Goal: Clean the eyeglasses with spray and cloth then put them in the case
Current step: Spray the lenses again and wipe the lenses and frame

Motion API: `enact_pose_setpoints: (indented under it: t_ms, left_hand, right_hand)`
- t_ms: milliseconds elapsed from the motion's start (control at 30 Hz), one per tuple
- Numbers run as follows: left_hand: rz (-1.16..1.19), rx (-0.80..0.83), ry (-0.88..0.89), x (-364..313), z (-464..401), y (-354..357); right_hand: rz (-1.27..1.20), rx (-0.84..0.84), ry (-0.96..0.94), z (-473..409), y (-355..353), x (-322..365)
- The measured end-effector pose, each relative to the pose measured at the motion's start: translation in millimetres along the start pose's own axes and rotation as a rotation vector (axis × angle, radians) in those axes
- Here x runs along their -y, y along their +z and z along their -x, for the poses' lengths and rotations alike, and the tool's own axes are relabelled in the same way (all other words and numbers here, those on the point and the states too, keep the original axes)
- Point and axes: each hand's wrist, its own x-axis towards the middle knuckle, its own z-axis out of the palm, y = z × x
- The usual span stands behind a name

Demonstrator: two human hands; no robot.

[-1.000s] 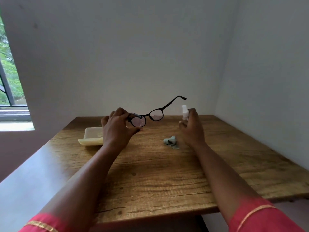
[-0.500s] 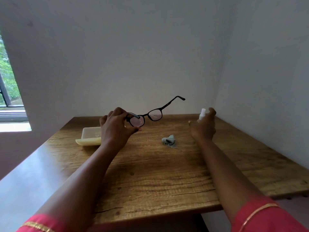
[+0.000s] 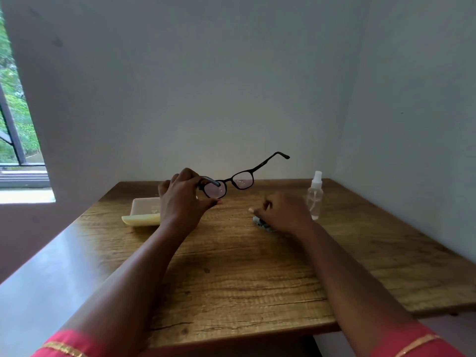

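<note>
My left hand (image 3: 183,199) grips black-framed eyeglasses (image 3: 240,179) by the left lens rim and holds them above the wooden table (image 3: 231,279), one temple arm pointing up to the right. Droplets show on the lenses. My right hand (image 3: 283,212) is low over the small grey-green cloth (image 3: 261,223) with loosely curled fingers. It covers most of the cloth, and I cannot tell whether it touches it. The clear spray bottle (image 3: 314,195) stands upright just right of that hand, apart from it. An open cream case (image 3: 143,211) lies behind my left wrist.
The table sits in a corner, with grey walls at the back and on the right. A window (image 3: 15,130) is at the far left. The near table edge runs below my forearms.
My right hand set the spray bottle down at the right and moved left and down over the cloth. The left hand kept the eyeglasses in about the same place.
</note>
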Motion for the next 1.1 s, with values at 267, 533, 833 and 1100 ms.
enact_pose_setpoints:
  t_ms: [267, 533, 833, 1100]
  left_hand:
    - [-0.002, 0.003, 0.005, 0.6, -0.5, 0.5]
    - [0.012, 0.009, 0.010, -3.1, 0.9, -2.2]
    - [-0.013, 0.009, 0.012, -0.4, 1.0, -1.1]
    - [-0.020, 0.027, 0.022, -1.8, 1.4, 1.6]
  right_hand:
    - [-0.097, 0.120, 0.098, 4.9, -8.6, -0.8]
    - [-0.257, -0.289, -0.054, 4.0, -14.3, 15.2]
    - [0.016, 0.207, 0.073, 4.8, -9.8, 9.7]
    - [-0.480, -0.352, -0.276, 4.6, -9.5, 24.2]
